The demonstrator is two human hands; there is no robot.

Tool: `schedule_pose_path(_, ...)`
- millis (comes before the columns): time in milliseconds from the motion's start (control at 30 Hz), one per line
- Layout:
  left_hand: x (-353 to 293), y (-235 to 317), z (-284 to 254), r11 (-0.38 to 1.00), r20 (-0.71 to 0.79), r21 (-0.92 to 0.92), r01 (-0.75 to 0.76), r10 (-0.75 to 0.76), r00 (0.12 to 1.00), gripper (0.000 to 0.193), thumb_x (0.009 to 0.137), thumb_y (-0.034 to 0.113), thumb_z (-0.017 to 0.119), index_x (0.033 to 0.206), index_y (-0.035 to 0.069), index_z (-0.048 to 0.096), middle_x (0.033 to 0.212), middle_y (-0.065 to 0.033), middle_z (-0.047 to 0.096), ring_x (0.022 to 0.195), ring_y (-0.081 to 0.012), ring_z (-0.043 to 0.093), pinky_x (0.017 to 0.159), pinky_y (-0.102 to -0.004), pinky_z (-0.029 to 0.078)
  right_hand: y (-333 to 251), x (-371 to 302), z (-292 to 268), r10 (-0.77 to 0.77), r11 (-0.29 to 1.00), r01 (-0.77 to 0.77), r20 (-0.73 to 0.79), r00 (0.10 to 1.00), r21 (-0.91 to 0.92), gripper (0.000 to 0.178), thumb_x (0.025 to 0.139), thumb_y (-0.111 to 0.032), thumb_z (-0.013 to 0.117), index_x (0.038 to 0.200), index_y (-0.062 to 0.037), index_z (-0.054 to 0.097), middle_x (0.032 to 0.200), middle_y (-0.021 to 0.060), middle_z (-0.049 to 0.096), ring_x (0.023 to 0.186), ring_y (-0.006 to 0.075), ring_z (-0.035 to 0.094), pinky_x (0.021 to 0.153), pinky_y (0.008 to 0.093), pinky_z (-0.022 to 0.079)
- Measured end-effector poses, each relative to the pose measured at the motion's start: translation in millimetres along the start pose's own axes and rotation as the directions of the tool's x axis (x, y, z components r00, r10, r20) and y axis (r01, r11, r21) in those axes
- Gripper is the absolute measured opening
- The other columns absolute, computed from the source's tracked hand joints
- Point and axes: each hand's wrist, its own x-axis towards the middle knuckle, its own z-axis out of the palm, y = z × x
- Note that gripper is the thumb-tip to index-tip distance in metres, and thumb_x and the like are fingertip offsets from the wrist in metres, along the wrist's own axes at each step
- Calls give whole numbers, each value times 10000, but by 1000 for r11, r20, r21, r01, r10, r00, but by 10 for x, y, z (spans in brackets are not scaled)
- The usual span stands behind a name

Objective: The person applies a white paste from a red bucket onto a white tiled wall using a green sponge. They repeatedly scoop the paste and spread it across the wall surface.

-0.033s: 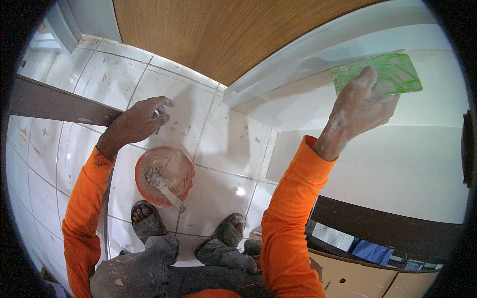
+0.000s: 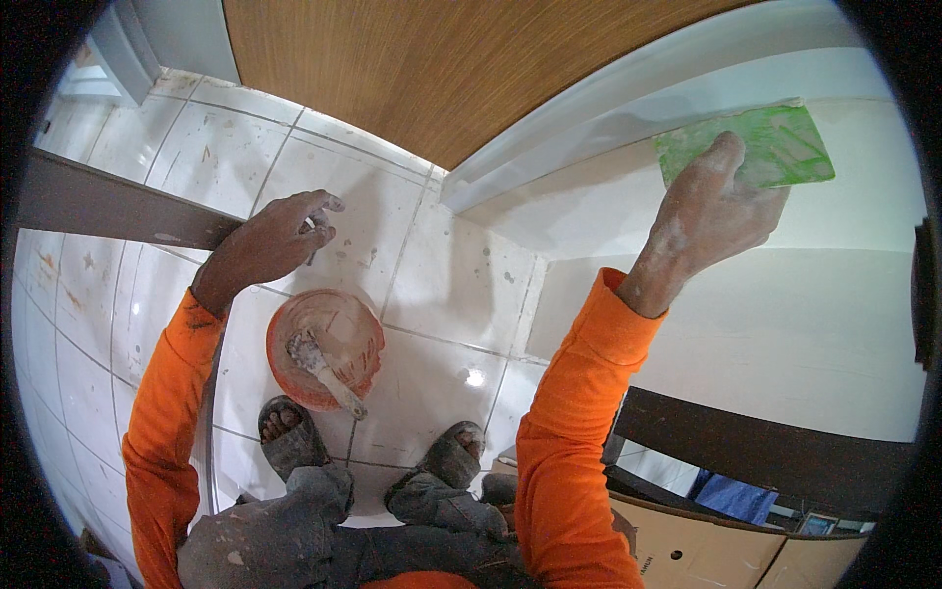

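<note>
My right hand (image 2: 711, 211) grips a flat green plastic spreader (image 2: 797, 147), smeared with pale filler. The thumb lies on its face, and the spreader is up against the white wall (image 2: 863, 211). Dusted with the same pale stuff, my left hand (image 2: 275, 236) is closed with curled fingers at the end of a dark beam (image 2: 128, 201). A small thing seems pinched in it, too hidden to name. On the floor below that hand stands an orange-red bowl (image 2: 278, 358) of pale filler. A caked tool with a pale handle (image 2: 339, 388) leans across its rim.
Stained white floor tiles (image 2: 451, 275) surround my sandalled feet. Ahead is a wood-grain door panel (image 2: 392, 69) beside a pale frame (image 2: 589, 108). At lower right are a dark ledge (image 2: 765, 437), a blue cloth (image 2: 736, 499) and a cardboard box (image 2: 706, 540).
</note>
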Motion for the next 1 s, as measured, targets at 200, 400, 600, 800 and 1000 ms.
schedule_pose_path(200, -6, 23, -32, 1000, 19, -22, -1, 1, 1000, 337, 992, 171, 596, 1278, -6, 571, 1044, -190, 680, 830, -240, 681, 781, -392, 563, 3, -16, -26, 39, 999, -39, 11, 999, -21, 289, 866, -145, 594, 1057, 70, 621, 931, 173, 673, 751, 233, 666, 650, 407, 566)
schedule_pose_path(400, 5, 15, -8, 1000, 31, 17, -1, 0, 1000, 345, 994, 206, 584, 1294, 36, 564, 1020, -160, 672, 891, -233, 687, 806, -388, 574, -73, -91, -190, 24, 995, -10, -142, 990, 102, 307, 857, -132, 633, 1053, 104, 633, 927, 209, 696, 819, 290, 683, 709, 421, 561)
schedule_pose_path(600, 17, -42, 8, 999, 18, 38, -27, 27, 999, 347, 987, 192, 592, 1286, 17, 568, 1001, -188, 679, 836, -240, 682, 795, -391, 559, -20, -43, -604, 121, 977, -97, -116, 986, 191, 317, 847, -128, 685, 1035, 127, 662, 935, 200, 707, 814, 272, 681, 708, 396, 555)
schedule_pose_path(800, -46, 82, -10, 1000, 51, -8, -4, 4, 999, 332, 990, 182, 587, 1287, 35, 568, 990, -160, 684, 870, -238, 698, 824, -379, 572, 196, -143, -827, 169, 933, -159, -4, 986, 323, 336, 847, -163, 718, 1050, 101, 668, 937, 157, 707, 768, 230, 668, 690, 364, 547)
schedule_pose_path(1000, -91, 597, -9, 995, 108, -96, 10, 0, 994, 356, 1006, 212, 608, 1300, 12, 582, 1041, -146, 695, 887, -197, 665, 804, -359, 553, 615, -506, -975, 339, 636, -604, 529, 778, 480, 375, 822, -175, 767, 1094, 58, 656, 929, 121, 701, 792, 205, 670, 737, 353, 552)
